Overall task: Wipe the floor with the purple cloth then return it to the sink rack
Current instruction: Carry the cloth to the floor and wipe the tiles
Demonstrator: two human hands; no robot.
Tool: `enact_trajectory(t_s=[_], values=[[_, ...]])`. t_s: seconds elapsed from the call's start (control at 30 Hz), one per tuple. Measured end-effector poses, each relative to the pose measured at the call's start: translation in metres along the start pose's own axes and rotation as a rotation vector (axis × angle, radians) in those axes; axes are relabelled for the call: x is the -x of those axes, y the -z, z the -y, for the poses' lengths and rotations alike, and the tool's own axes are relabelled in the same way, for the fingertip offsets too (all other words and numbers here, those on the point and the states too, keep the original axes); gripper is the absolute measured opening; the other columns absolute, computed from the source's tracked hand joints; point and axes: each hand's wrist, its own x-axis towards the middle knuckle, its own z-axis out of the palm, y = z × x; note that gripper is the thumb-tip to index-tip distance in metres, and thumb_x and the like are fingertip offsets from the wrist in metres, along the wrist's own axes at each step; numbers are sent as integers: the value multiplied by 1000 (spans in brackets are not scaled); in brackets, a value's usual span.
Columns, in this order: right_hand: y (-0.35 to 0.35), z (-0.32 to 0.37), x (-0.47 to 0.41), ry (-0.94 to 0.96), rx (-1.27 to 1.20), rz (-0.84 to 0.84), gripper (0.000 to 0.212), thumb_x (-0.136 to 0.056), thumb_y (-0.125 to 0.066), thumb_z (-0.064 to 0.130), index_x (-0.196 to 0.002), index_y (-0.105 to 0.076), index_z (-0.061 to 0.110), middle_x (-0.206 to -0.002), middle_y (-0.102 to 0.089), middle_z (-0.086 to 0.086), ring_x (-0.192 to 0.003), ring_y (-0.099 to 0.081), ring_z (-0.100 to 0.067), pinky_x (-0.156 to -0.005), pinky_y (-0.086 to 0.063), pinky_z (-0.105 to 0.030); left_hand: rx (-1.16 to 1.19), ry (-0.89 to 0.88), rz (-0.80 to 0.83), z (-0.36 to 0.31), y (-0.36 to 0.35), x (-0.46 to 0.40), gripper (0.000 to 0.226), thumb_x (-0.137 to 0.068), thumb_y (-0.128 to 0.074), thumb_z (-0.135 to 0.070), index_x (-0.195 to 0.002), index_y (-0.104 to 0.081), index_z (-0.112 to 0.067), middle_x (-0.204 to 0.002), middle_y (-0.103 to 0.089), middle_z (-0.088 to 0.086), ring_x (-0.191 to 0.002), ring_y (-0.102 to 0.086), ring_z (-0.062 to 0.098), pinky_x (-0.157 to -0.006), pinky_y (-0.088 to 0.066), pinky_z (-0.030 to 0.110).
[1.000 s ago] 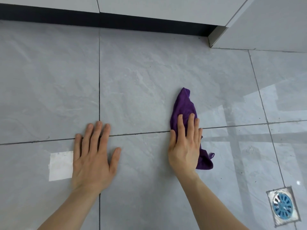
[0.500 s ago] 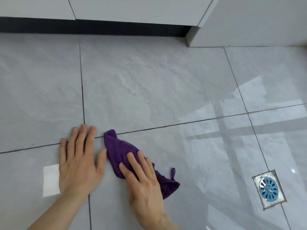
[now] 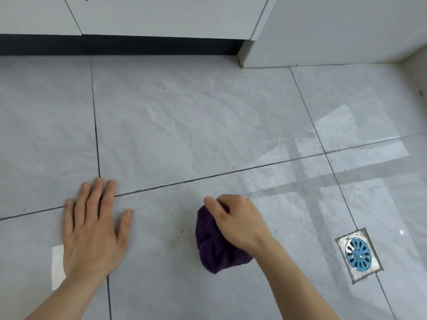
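Note:
The purple cloth (image 3: 215, 248) lies bunched on the grey tiled floor (image 3: 184, 125), low in the middle of the view. My right hand (image 3: 238, 220) is curled over its upper right part, fingers closed into the fabric. My left hand (image 3: 92, 229) rests flat on the tiles to the left, fingers spread, holding nothing, a hand's width away from the cloth. The sink rack is out of sight.
A square floor drain (image 3: 358, 254) with a blue grate sits at the lower right. White cabinets with a dark toe-kick (image 3: 120, 45) run along the top; a white panel (image 3: 323, 31) juts out at upper right. A pale patch (image 3: 57, 266) marks the tile beside my left wrist.
My right hand dragged the cloth left toward my left hand, then back right, and has gone from flat on it to curled, bunching it up. My left hand stayed planted.

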Motion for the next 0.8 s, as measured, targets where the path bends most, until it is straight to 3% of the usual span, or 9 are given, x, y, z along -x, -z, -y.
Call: enact_trajectory(t_s=[0.07,0.1,0.17,0.3,0.37,0.47,0.53,0.6,0.8], values=[[1,-11,-11,-43,-51,-232,39,-90,-55,65,-110,-60,32,-97,-64,14,-90,-63,-13,-79,-52,-33,-4,-3,-2,1,-1,-1,74,-98,-29,-55,-163,-26,-18,-172,-25,8,-162,-13,25,-130,-8,50],[0,-15,-14,-37,-111,-357,50,-89,-60,64,-126,-52,32,-116,-59,13,-105,-60,-11,-88,-50,-32,-6,-2,1,1,-1,-1,75,-98,-29,-55,-163,-25,-18,-172,-25,7,-162,-13,25,-130,-8,50],[-9,-22,-14,43,-114,-532,66,-87,-64,63,-138,-41,29,-138,-45,10,-128,-47,-14,-105,-45,-40,-15,4,9,0,-2,-2,75,-98,-28,-56,-163,-24,-18,-172,-25,7,-162,-12,24,-131,-7,50],[-58,-39,3,88,293,-429,87,-87,-43,80,-156,-26,29,-166,-22,-6,-157,-9,-31,-124,-8,-61,-19,-6,14,1,0,-2,76,-99,-27,-56,-164,-22,-18,-172,-23,7,-162,-10,23,-131,-5,48],[-68,-50,-1,111,307,-413,83,-92,-43,73,-159,-22,29,-169,-17,-7,-158,-3,-29,-125,-2,-61,-9,0,21,0,1,-2,75,-100,-26,-56,-164,-21,-18,-173,-21,7,-162,-8,22,-131,-3,48],[-55,-62,-30,183,118,-538,55,-100,-60,29,-150,-40,19,-164,-32,-9,-156,-17,-25,-122,-15,-64,-1,0,27,0,1,-2,75,-100,-28,-55,-164,-22,-18,-173,-21,7,-162,-8,23,-131,-3,48],[-37,-66,-54,144,-17,-625,46,-103,-54,17,-147,-42,19,-164,-31,-7,-155,-14,-15,-123,-17,-60,-10,-4,28,0,2,-2,74,-100,-28,-55,-164,-21,-18,-173,-21,7,-162,-8,23,-131,-4,49],[-23,-63,-76,97,-80,-664,45,-105,-47,21,-149,-38,21,-167,-27,-8,-157,-11,-17,-126,-11,-56,-13,-2,29,1,1,-2,74,-100,-29,-55,-164,-21,-18,-173,-20,7,-162,-8,23,-131,-5,49],[-27,-44,-108,57,135,-670,62,-100,-47,52,-153,-34,24,-167,-25,-12,-157,-11,-28,-125,-3,-60,-25,2,31,0,0,-3,76,-99,-31,-56,-165,-19,-19,-174,-18,6,-162,-7,23,-131,-5,49]])
